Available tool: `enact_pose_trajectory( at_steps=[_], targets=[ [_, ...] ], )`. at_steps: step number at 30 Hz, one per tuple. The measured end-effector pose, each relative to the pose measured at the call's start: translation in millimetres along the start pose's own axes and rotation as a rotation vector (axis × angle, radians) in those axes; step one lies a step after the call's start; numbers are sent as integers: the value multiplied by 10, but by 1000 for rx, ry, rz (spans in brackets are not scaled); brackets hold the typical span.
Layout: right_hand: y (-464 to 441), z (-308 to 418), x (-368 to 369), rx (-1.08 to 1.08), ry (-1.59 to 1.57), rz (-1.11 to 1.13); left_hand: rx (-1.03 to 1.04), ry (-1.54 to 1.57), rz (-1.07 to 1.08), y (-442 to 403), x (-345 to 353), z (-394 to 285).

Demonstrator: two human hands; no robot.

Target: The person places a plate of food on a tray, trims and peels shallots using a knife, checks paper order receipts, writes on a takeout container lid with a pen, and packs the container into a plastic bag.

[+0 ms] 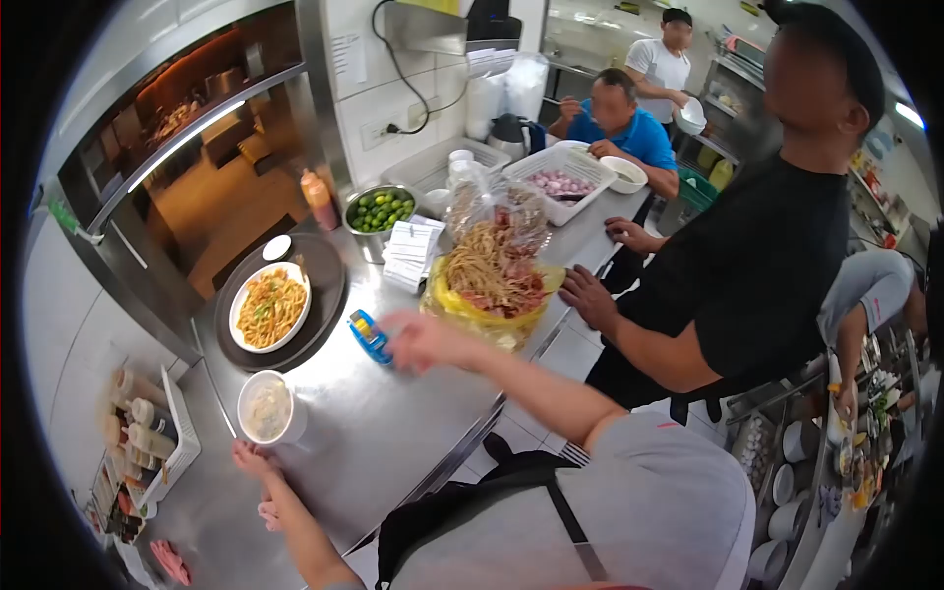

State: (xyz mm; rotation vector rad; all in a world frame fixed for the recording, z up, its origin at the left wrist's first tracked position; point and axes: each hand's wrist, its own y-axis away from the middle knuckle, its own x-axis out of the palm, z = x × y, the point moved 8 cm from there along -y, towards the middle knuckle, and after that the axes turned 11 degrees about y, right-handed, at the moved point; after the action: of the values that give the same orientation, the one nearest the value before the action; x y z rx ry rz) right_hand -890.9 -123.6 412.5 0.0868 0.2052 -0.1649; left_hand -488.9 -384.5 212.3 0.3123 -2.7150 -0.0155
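My right hand (425,340) is out over the steel counter, smeared by motion, its fingers apart and nothing visible in them. Just left of it lies a blue tape dispenser (369,336). Beyond that hand, a yellow plastic bag (442,295) holds a heap of noodles and reddish shredded food (497,265). My left hand (256,459) is low on the counter, near the base of a white tub (267,408) with pale contents. Its fingers look drawn together; what they hold, if anything, cannot be made out. A white bowl of noodles (270,307) stands on a dark round tray (232,344).
At the back are a metal bowl of green limes (381,210), an orange bottle (319,200), paper slips (411,254) and a tub of pink onions (560,184). A bottle rack (177,433) stands left. A co-worker in black (757,256) leans on the counter; others are behind.
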Motion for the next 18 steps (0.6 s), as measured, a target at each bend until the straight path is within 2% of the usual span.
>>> enact_pose_trajectory(
  at_steps=[1, 3, 4, 7, 11, 12, 13, 16, 18],
  targets=[
    [218, 83, -614, 45, 98, -249, -94, 113, -9, -90, -8, 33],
    [540, 119, -1823, 5, 116, -708, 107, 126, 123, -124, 182, -201],
    [701, 146, -2272, 28, 119, -778, 209, 129, 181, -90, 246, -340],
    [695, -100, -3395, 151, 46, -827, -38, -99, 231, 27, 674, -528],
    [454, -420, -4042, 237, 4, -885, 267, -593, 351, 126, 947, -528],
    [203, -720, -4232, 382, -88, -644, 344, -716, 365, 153, 1012, -509],
    [137, -690, -4324, 340, -16, -682, 418, -837, 368, 213, 1058, -506],
    [-62, -761, -4447, 201, 14, -785, 317, -837, 339, 541, 1185, -396],
    [-168, -694, -4446, 161, -15, -745, 363, -1008, 305, 889, 1347, -349]
  ],
)
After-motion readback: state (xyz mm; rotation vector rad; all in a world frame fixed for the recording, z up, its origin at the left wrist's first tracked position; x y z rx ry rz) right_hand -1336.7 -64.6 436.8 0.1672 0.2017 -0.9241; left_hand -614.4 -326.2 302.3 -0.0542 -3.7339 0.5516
